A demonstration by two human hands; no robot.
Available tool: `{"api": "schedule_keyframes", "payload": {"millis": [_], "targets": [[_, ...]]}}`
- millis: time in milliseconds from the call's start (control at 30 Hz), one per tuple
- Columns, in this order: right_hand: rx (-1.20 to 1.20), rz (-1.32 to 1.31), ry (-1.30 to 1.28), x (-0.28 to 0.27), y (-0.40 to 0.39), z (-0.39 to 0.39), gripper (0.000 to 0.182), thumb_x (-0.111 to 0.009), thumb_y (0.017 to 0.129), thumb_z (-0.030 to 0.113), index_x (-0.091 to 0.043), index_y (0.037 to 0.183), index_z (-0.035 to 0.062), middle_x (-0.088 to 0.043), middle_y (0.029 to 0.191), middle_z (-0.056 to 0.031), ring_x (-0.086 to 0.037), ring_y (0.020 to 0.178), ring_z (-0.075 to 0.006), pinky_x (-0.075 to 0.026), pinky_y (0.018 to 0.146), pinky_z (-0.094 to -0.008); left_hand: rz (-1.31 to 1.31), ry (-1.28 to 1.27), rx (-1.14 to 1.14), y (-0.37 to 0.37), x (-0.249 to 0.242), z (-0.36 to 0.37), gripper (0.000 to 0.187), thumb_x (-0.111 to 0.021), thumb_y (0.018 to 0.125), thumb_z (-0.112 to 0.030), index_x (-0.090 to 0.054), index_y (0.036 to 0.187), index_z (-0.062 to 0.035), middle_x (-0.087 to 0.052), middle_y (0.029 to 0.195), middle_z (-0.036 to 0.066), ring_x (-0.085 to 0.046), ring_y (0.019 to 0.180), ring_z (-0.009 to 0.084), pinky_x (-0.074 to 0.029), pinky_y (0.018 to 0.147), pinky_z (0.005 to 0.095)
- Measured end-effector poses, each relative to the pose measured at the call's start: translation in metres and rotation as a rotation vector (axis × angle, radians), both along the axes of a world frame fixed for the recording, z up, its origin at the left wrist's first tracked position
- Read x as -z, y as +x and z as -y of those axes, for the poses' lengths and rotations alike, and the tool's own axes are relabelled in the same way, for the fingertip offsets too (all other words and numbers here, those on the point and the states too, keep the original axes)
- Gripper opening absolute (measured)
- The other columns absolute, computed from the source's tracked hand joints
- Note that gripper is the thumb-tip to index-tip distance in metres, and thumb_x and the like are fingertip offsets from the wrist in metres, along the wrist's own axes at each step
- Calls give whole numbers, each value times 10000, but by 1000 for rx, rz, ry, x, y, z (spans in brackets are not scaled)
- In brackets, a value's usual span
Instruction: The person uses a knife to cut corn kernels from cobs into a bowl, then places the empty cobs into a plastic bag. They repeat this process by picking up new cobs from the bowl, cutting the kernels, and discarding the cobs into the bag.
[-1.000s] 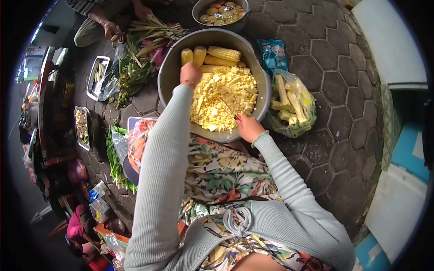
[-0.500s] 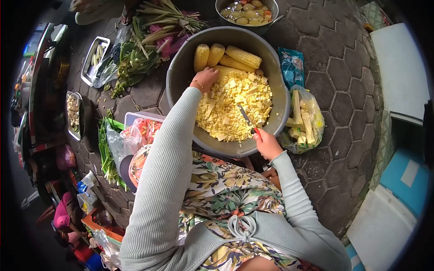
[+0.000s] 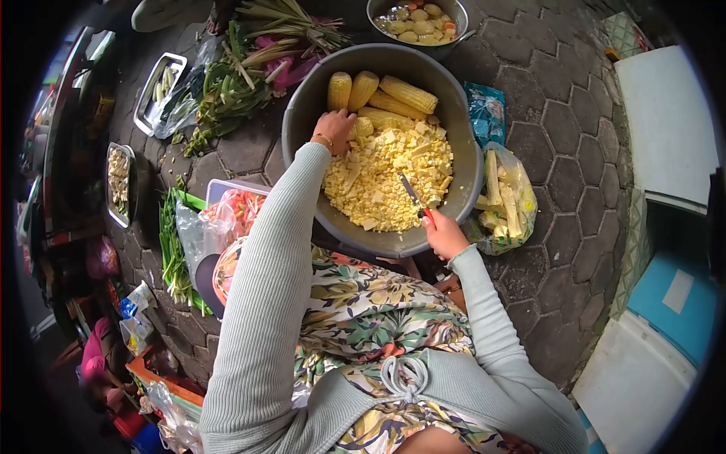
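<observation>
A large grey basin (image 3: pixel 293 178) holds cut corn kernels (image 3: pixel 393 178), with several whole peeled ears of corn (image 3: pixel 408 96) along its far side. At the basin's left inner side, my left hand (image 3: pixel 333 129) is closed around an ear of corn (image 3: pixel 363 127); only one end shows past the fingers. My right hand (image 3: pixel 446 236), over the near right rim, grips a knife (image 3: pixel 410 189) by its red and black handle. Its blade points away from me and to the left, above the kernels.
Right of the basin sit a bag of stripped cobs (image 3: pixel 508 204) and a blue packet (image 3: pixel 485 113). A pot of peeled potatoes (image 3: pixel 420 26) stands beyond. Leafy greens (image 3: pixel 227 106), spring onions (image 3: pixel 175 257) and a tub of red pieces (image 3: pixel 234 208) lie left. White-and-blue cool boxes (image 3: pixel 673 303) are far right.
My left hand has shifted slightly left and up, and the end of an ear of corn now shows beside its fingers. My right hand and the knife stay almost in place.
</observation>
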State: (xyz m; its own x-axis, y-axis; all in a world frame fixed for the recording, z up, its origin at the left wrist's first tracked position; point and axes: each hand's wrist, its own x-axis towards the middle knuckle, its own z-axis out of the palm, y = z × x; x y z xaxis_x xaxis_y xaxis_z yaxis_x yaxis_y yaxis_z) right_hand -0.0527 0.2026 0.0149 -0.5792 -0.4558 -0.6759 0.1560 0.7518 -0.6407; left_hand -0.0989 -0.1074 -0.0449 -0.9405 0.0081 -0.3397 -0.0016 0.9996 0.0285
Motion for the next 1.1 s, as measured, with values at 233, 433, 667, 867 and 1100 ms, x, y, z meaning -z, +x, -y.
{"api": "schedule_keyframes", "payload": {"millis": [233, 433, 667, 867, 1100], "targets": [[109, 127, -39, 3, 1, -4, 252, -385, 871, 255, -463, 832, 18, -453, 483, -60, -436, 319, -145, -350, 306, -289, -100, 131, -370, 23, -42, -4, 548, -677, 553, -208, -424, 1012, -51, -484, 965, 140, -502, 907, 311, -409, 751, 396], [162, 129, -98, 3, 6, -6, 234, -382, 873, 272, -439, 853, 45, -421, 483, -29, -393, 334, -114, -326, 295, -270, -387, 642, -402, 33, -44, -51, 443, -669, 511, -169, -444, 875, -57, -531, 893, 128, -527, 857, 315, -431, 681, 373], [162, -95, -143, 6, 18, -11, 244, -404, 862, 270, -454, 864, 31, -452, 483, -83, -429, 315, -168, -341, 308, -313, -518, 478, -166, 52, -74, -94, 503, -680, 519, -194, -458, 953, -66, -544, 888, 116, -534, 816, 290, -424, 670, 386], [80, -272, -121, 19, 20, 0, 271, -411, 855, 279, -484, 885, 20, -533, 574, -172, -534, 488, -315, -412, 456, -405, -311, 535, -277, 70, -74, -93, 526, -712, 506, -183, -495, 968, -56, -556, 901, 140, -532, 866, 308, -428, 744, 372], [-34, -639, -66, -1, 21, 36, 283, -383, 855, 272, -448, 844, -3, -550, 661, -250, -544, 661, -415, -416, 617, -497, -487, 549, -327, 73, -67, -93, 487, -733, 472, -215, -585, 889, -12, -573, 830, 155, -558, 806, 303, -448, 728, 350]]}}
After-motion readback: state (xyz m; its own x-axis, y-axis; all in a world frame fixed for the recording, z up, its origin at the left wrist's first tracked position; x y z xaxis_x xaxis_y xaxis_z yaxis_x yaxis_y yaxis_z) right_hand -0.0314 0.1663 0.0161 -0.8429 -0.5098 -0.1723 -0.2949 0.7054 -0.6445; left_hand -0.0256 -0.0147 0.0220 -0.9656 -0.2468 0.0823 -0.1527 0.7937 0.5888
